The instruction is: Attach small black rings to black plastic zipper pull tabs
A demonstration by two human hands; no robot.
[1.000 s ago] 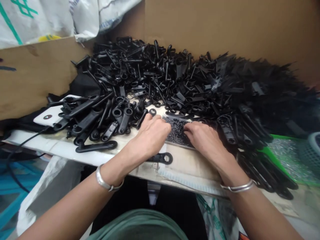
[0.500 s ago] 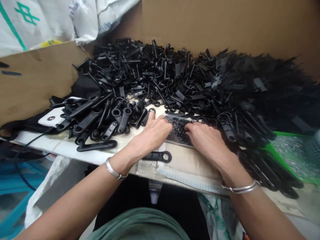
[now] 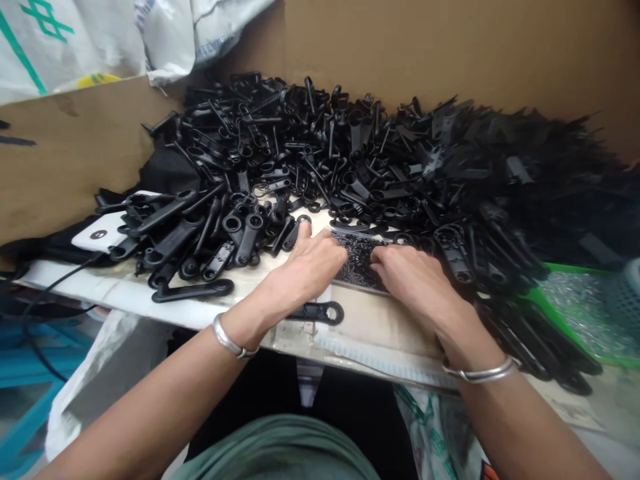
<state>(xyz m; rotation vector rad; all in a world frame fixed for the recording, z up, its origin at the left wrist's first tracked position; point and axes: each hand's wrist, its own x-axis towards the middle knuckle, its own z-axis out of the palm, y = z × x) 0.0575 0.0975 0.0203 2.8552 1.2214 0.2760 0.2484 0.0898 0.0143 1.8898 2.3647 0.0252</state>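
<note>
A shallow, clear-walled tray [image 3: 357, 288] full of tiny dark parts [image 3: 357, 257] sits in front of me, between my hands. My left hand [image 3: 320, 263] is closed at its left end, with fingers curled over the side and thumb pointing away from me. At the opposite end my right hand [image 3: 407, 265] grips the tray, fingertips hidden at its edge. Just below my left wrist lies a flat black plastic arm with a toothed ring [image 3: 320, 312], partly covered by the wrist.
A large heap of black plastic arms [image 3: 310, 147] fills the back against a cardboard wall [image 3: 450, 47]. More arms [image 3: 200, 240] lie to the left, beside a white device [image 3: 103, 232] with a cable. A green tray of clear small pieces [image 3: 575, 300] stands at right.
Both hands stay at the tray's ends, with only a very slight shift of the left hand. The view has tilted a little.
</note>
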